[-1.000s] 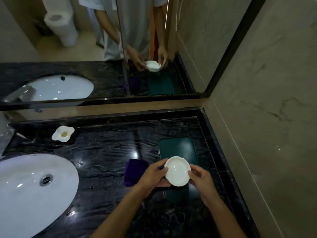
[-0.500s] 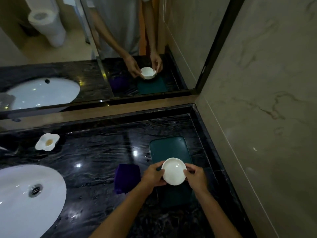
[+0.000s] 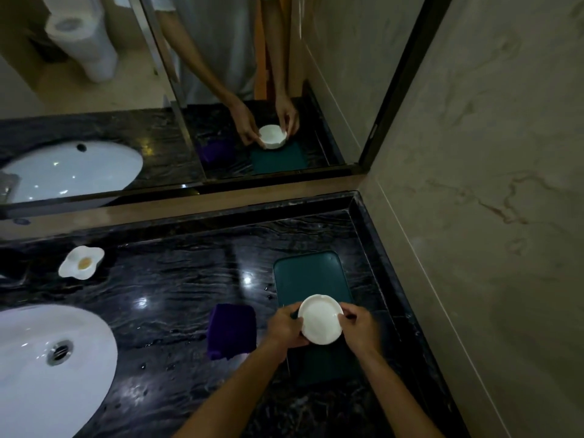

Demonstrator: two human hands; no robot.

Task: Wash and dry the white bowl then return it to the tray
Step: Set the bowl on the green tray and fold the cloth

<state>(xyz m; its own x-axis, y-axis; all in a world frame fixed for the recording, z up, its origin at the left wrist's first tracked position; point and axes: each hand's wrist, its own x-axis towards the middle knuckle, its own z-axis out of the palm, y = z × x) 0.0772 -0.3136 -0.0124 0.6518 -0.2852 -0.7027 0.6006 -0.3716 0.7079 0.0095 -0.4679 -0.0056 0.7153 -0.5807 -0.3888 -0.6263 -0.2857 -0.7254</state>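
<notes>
A small white bowl (image 3: 320, 319) with a scalloped rim is held over the middle of the dark green tray (image 3: 308, 276), which lies on the black marble counter near the right wall. My left hand (image 3: 286, 327) grips the bowl's left edge and my right hand (image 3: 358, 327) grips its right edge. Whether the bowl touches the tray is unclear. A folded purple cloth (image 3: 231, 330) lies on the counter just left of the tray.
A white oval sink (image 3: 38, 368) with a metal drain sits at the lower left. A white flower-shaped soap dish (image 3: 81, 262) stands near the back. The mirror (image 3: 158, 90) runs along the back wall and a beige marble wall (image 3: 489, 216) bounds the right side.
The view has shifted slightly left and down. Both hands keep their grip on the bowl, which has settled lower over the tray's middle.
</notes>
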